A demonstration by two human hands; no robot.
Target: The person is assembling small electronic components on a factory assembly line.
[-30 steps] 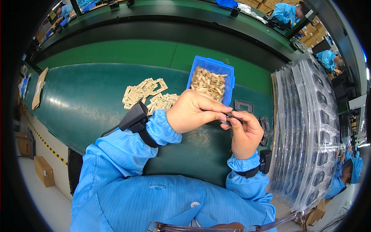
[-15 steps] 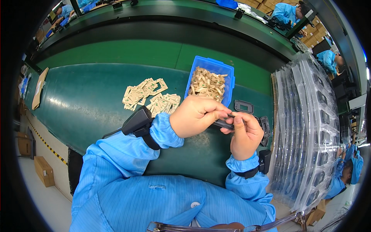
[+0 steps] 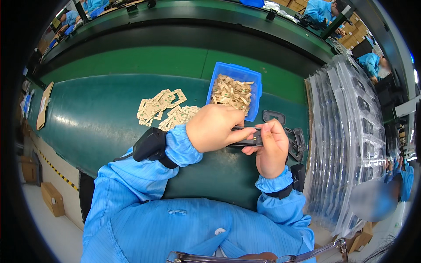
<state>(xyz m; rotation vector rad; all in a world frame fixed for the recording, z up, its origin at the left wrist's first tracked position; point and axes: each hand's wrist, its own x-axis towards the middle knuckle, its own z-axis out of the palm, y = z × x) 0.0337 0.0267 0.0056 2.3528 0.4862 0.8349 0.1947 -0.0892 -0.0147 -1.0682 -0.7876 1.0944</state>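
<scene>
Between my two hands is a small black plastic housing (image 3: 257, 140) with tiny gold-coloured spots on it. My left hand (image 3: 213, 128) grips its left end, thumb laid along it. My right hand (image 3: 272, 150) pinches the right end with thumb and fingers; the fingers cover much of the part. Just beyond my left hand stands a blue bin (image 3: 259, 90) full of tan paper strips (image 3: 231, 94). To the left lie two loose piles of tan rectangular frame-shaped stickers (image 3: 158, 105). Right of my right hand are a black frame (image 3: 274, 116) and several black plastic parts (image 3: 298, 143).
A tall stack of clear plastic trays (image 3: 340, 136) holding black parts borders the right side. A flat cardboard piece (image 3: 44, 106) lies at the left end of the green table (image 3: 96, 109). A carton (image 3: 52, 199) sits on the floor. Co-workers in blue are beyond and at right.
The housing has turned so its face with the gold-coloured spots shows. My hands have shifted slightly left and the left hand lies flatter over the part. The view has moved a little.
</scene>
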